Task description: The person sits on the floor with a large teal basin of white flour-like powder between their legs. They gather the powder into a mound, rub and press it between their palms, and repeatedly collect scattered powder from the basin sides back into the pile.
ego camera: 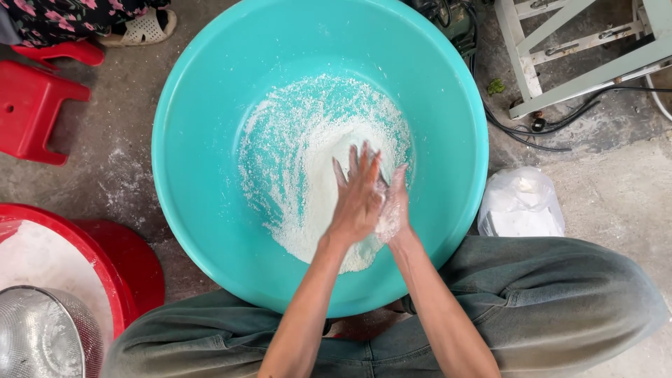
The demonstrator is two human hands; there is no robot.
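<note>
A big turquoise plastic basin [203, 91] stands on the concrete floor between my knees. White flour [308, 147] lies spread and heaped over its bottom. Both my hands are over the flour, pressed palm to palm. My left hand [357, 192] lies on top with fingers stretched and slightly apart. My right hand [393, 210] is under it, coated in white flour, partly hidden. Whether flour is caught between the palms I cannot tell.
A red basin [105, 262] with white flour and a metal sieve [42, 336] sits at lower left. A red plastic stool [31, 105] and another person's sandalled foot [143, 28] are upper left. A white plastic bag [521, 203] lies right; a pale metal frame [560, 49] and black cables [532, 129] stand upper right.
</note>
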